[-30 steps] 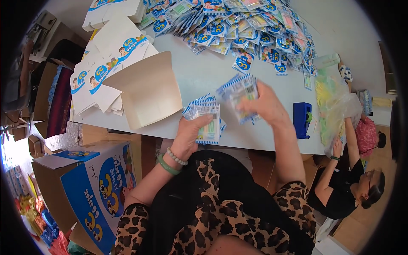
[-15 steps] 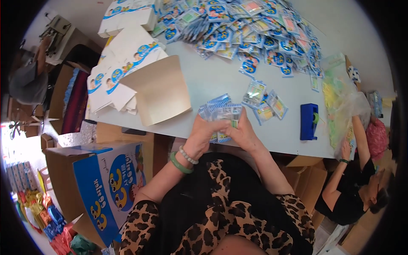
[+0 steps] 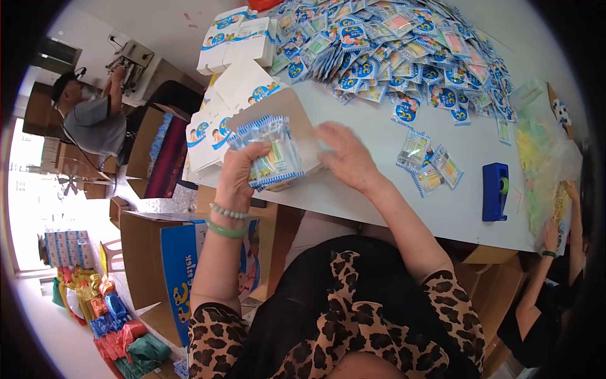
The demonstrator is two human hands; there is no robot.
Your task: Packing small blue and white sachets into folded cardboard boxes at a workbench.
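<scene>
Clear plastic sachets with blue-and-white edges (image 3: pixel 273 155), stacked into a small bundle, sit right in the left hand (image 3: pixel 240 172). The fingers are curled round the lower left side of the stack and the thumb is across the front, so it's a firm closed grip, with most of the bundle sticking up and to the right of the palm. That hand is held over the near-left edge of the white table (image 3: pixel 379 189), just in front of a plain brown cardboard flap (image 3: pixel 297 117). The right hand (image 3: pixel 346 158) is just beside the bundle, palm down with fingers spread and relaxed. It lies flat over the cardboard and table; can't tell if anything's under it, but it isn't clamped on anything I can see.

A few loose sachets (image 3: pixel 429 165) lie on the table to the right, near a blue tape dispenser (image 3: pixel 496 191). A big heap of blue-printed packets (image 3: pixel 404 50) covers the far side, and folded white cartons (image 3: pixel 237 35) are stacked at the far left.
</scene>
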